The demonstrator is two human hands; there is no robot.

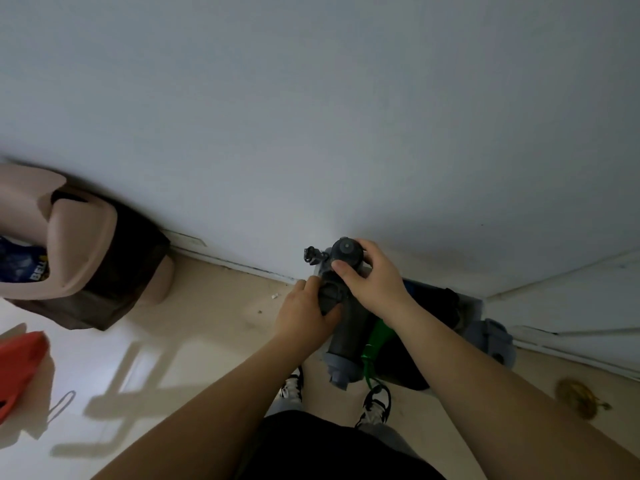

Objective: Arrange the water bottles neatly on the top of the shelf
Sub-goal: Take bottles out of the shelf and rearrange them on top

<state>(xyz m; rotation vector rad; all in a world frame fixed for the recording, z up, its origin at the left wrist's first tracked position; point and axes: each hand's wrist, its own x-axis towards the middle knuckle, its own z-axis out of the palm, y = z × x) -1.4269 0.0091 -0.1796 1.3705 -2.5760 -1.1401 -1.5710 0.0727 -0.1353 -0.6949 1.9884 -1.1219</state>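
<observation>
A dark grey water bottle [346, 327] with a black cap [346, 251] stands against the white wall, seen from above. My left hand [306, 313] grips its body on the left side. My right hand [375, 284] closes over the cap and neck from the right. A green bottle [375, 341] lies just right of it, partly hidden under my right forearm. A grey bottle [491, 339] rests farther right by the wall. The shelf top [472, 301] shows only as a pale edge under the bottles; dark items cover most of it.
A beige bin [86, 251] with a dark bag stands at the left by the wall. A red object [20, 368] lies at the far left edge. A brass floor drain [576, 396] sits lower right. My two shoes [377, 407] are below the bottles.
</observation>
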